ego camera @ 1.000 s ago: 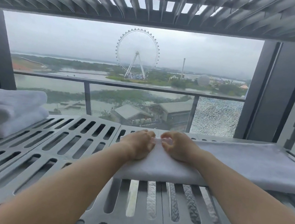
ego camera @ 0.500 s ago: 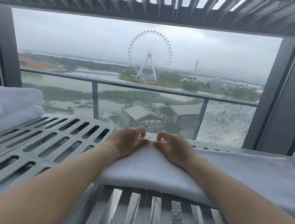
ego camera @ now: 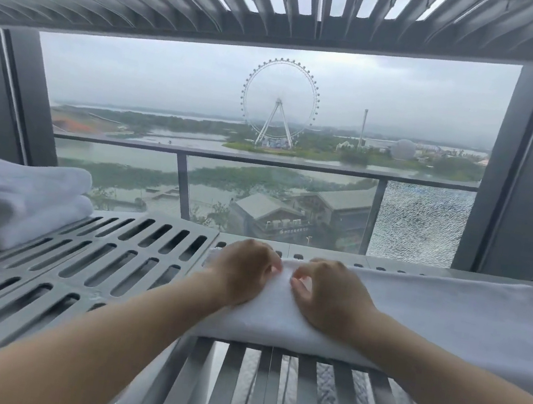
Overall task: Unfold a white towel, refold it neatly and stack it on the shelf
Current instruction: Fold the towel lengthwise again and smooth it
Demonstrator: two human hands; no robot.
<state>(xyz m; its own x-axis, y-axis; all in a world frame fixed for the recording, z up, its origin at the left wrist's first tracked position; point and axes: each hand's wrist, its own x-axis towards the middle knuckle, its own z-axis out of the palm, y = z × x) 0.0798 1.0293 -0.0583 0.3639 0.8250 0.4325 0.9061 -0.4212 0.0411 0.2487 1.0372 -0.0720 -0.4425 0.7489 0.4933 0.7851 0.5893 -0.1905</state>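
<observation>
Observed: a white terry-cloth towel point(ego camera: 431, 314), folded into a long flat band, lies on the grey slotted metal shelf point(ego camera: 133, 262), reaching from the middle to the right end. Both hands rest on its left end, side by side and almost touching. The left hand point(ego camera: 243, 272) lies palm down with fingers curled at the cloth's far edge. The right hand point(ego camera: 330, 296) is likewise curled, thumb and fingertips pinching a small fold of towel. Each hand appears closed on cloth rather than flat.

Assessment: the step in hand looks like the start of unfolding or of a fresh fold, with the grip taken at the end layer. The next move calls for lifting that layer cleanly, both hands together, so the edges stay aligned and the lower layers do not drag across the slots.

Storage: the shelf also carries a stack of folded white towels point(ego camera: 15, 197) at its far left, well apart from the working towel. No bins or baskets are in view.
</observation>
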